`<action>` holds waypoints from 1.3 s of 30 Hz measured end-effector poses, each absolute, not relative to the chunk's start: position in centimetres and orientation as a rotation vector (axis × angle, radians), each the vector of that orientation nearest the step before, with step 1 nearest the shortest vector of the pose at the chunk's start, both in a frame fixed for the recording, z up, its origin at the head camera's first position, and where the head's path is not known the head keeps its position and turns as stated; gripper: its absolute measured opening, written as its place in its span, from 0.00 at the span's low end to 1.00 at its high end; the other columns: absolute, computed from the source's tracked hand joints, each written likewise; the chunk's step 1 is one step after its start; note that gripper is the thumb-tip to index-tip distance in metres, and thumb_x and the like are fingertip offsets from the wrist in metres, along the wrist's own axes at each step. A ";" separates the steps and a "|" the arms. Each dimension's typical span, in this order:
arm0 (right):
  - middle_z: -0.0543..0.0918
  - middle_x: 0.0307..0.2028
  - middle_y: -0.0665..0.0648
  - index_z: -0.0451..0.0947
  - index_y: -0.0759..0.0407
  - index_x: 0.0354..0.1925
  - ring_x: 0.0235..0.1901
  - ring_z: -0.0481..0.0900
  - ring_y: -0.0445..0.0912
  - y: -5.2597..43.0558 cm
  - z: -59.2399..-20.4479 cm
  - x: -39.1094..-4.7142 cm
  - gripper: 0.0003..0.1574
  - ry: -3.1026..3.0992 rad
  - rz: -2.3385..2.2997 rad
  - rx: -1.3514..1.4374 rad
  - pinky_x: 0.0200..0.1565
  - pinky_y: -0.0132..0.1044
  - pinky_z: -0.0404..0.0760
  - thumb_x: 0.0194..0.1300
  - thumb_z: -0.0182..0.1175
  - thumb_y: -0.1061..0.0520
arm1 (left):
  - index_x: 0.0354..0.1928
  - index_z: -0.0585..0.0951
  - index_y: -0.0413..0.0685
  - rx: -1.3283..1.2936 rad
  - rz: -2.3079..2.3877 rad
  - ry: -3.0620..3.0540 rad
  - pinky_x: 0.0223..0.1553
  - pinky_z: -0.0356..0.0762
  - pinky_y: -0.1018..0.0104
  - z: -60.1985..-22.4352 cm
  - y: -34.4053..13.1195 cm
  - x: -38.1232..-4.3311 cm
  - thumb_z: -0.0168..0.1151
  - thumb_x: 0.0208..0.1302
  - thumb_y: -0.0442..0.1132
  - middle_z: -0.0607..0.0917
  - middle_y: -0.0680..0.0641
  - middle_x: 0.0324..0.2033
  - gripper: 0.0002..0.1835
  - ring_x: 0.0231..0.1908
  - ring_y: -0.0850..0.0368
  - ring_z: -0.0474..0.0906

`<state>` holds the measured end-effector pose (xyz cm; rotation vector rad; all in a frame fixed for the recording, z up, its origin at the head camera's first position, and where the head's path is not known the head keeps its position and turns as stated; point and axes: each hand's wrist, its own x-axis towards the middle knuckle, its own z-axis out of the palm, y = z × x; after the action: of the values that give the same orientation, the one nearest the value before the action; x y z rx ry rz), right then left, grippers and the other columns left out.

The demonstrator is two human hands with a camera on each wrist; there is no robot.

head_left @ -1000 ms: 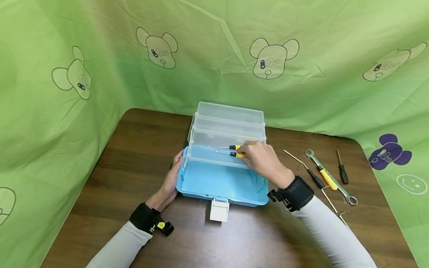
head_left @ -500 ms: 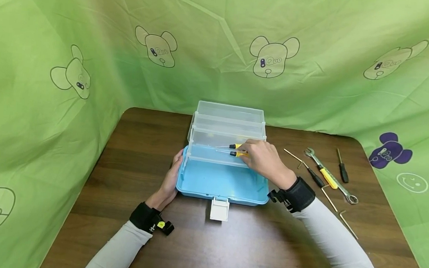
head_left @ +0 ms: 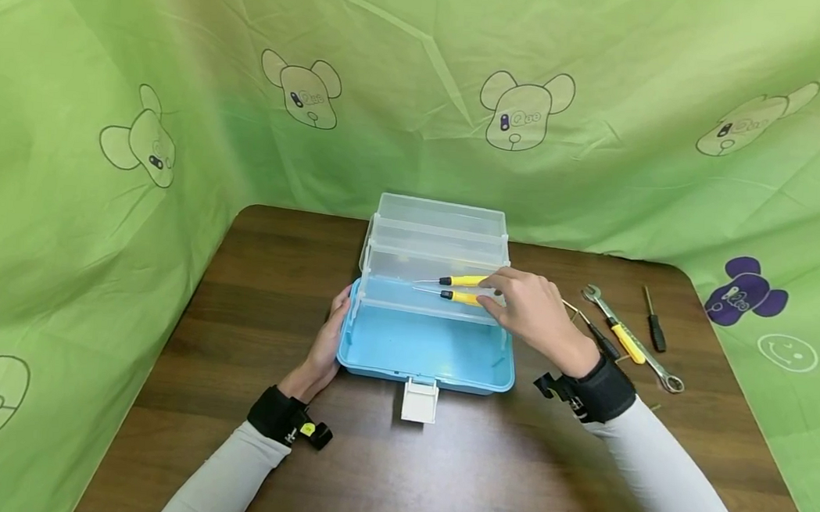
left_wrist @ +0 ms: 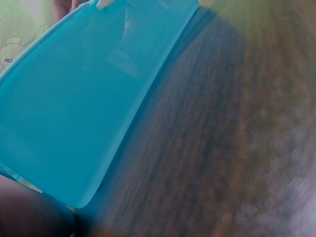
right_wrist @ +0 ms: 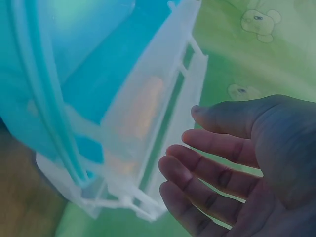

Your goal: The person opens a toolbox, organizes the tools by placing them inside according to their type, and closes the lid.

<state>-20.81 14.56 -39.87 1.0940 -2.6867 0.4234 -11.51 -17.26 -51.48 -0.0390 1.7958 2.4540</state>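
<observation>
Two slim yellow-and-black screwdrivers lie in the translucent plastic tray of a blue plastic toolbox; right hand, empty, loosely spread, has drawn back; we judge them released; left hand against the toolbox's left side, grip unclear to us.

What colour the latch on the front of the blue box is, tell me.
White; the latch shows best in the head view.

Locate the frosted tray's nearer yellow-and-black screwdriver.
In the head view, that screwdriver lies in the frontmost frosted plastic tray, just left of the right hand.
</observation>
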 end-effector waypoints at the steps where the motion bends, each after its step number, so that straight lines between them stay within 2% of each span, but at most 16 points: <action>1: 0.90 0.39 0.59 0.90 0.62 0.45 0.28 0.86 0.49 14.9 -39.6 -20.8 0.12 -2.680 0.433 1.089 0.21 0.40 0.77 0.65 0.76 0.57 | 0.85 0.38 0.45 -0.038 2.451 1.796 0.81 0.33 0.43 -51.5 -17.3 -11.5 0.27 0.89 0.50 0.41 0.43 0.85 0.33 0.83 0.47 0.34; 7: 0.90 0.35 0.58 0.91 0.61 0.42 0.28 0.86 0.49 17.3 -37.9 -21.0 0.09 -2.615 0.463 1.031 0.25 0.47 0.82 0.63 0.76 0.61 | 0.85 0.39 0.45 -0.035 2.467 1.786 0.81 0.34 0.44 -51.4 -17.2 -11.6 0.28 0.89 0.50 0.41 0.43 0.85 0.33 0.83 0.47 0.34; 14: 0.90 0.33 0.57 0.90 0.61 0.42 0.29 0.87 0.51 20.2 -37.3 -21.7 0.08 -2.624 0.464 0.946 0.27 0.51 0.82 0.63 0.75 0.62 | 0.85 0.39 0.45 -0.050 2.470 1.784 0.81 0.35 0.45 -51.3 -17.3 -11.6 0.29 0.89 0.50 0.43 0.43 0.85 0.33 0.83 0.47 0.35; 31: 0.91 0.34 0.59 0.89 0.63 0.48 0.30 0.87 0.54 24.2 -39.1 -24.5 0.13 -2.821 0.410 0.751 0.27 0.52 0.81 0.67 0.73 0.58 | 0.85 0.39 0.44 -0.039 2.469 1.793 0.81 0.34 0.45 -51.4 -17.2 -11.6 0.28 0.89 0.49 0.42 0.42 0.85 0.33 0.83 0.47 0.35; 39: 0.90 0.38 0.66 0.87 0.68 0.49 0.35 0.87 0.59 26.3 -40.5 -26.0 0.13 -2.904 0.432 0.706 0.34 0.59 0.84 0.67 0.71 0.62 | 0.85 0.39 0.46 -0.059 2.448 1.795 0.81 0.34 0.45 -51.5 -17.2 -11.5 0.29 0.89 0.51 0.41 0.43 0.85 0.33 0.83 0.47 0.34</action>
<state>-26.04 26.28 -40.48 0.7063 -2.9039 0.4321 -11.48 -17.19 -51.46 -0.0591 1.7945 2.4483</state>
